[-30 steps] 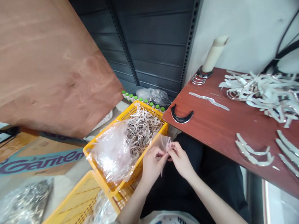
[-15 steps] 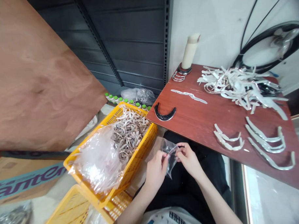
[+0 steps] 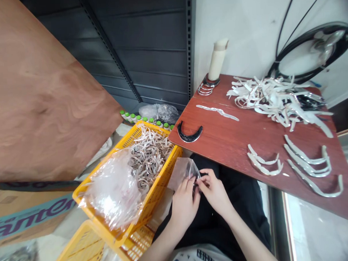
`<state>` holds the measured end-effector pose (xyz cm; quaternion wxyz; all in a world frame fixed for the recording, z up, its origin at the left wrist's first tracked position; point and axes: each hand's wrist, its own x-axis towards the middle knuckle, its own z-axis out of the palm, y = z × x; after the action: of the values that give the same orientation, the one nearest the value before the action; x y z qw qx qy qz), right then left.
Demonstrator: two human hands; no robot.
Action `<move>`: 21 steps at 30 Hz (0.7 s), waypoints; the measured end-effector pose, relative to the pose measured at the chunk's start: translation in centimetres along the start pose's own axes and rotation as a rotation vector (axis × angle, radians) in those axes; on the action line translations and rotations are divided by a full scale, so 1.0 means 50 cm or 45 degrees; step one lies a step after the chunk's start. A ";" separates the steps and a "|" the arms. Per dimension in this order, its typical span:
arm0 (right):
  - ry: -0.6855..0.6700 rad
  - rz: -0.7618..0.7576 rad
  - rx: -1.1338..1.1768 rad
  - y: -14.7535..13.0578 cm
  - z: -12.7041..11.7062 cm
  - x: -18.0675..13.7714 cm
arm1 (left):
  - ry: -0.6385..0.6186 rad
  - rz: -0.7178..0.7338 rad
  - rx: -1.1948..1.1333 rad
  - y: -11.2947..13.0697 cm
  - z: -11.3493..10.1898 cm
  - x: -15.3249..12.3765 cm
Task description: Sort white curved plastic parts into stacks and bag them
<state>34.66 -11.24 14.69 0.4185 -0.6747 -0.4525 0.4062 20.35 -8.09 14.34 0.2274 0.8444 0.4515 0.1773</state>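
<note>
Over my lap, my left hand (image 3: 184, 202) and my right hand (image 3: 213, 190) meet on a small clear plastic bag (image 3: 182, 171). Both pinch its edge with closed fingers. The bag hangs between the hands, just right of the yellow basket (image 3: 161, 180). That basket is full of curved pale strips (image 3: 152, 152), with a crumpled clear plastic sheet (image 3: 116, 187) at its near end. Whether anything is inside the small bag I cannot tell.
A red-brown table (image 3: 234, 140) stands at right with a black curved band (image 3: 189, 134), pale curved bands (image 3: 306, 160), a heap of white strips (image 3: 275, 98) and a cream cylinder (image 3: 217, 60). A second yellow basket (image 3: 81, 248), a cardboard box (image 3: 28, 215) and a wooden board (image 3: 38, 93) are at left.
The view has swung right and the table shows more fully. My hands stay on the small bag and have drawn closer together, the bag now bunched above my left fingers.
</note>
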 end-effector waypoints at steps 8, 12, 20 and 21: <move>0.321 -0.682 -0.608 -0.163 -0.029 0.104 | 0.000 -0.192 -0.045 -0.006 -0.001 0.002; 0.428 -0.831 -0.897 -0.172 0.006 0.214 | -0.040 -0.168 0.023 -0.013 -0.011 0.008; 0.447 -0.920 -0.994 -0.104 0.022 0.224 | -0.035 -0.198 0.064 -0.025 -0.001 0.011; 0.430 -0.943 -0.997 -0.101 0.015 0.216 | -0.028 -0.203 0.057 -0.026 -0.001 0.012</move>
<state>35.41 0.41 17.35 0.3183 -0.6315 -0.7026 -0.0796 19.73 -6.93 13.73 0.2269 0.8126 0.5185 0.1393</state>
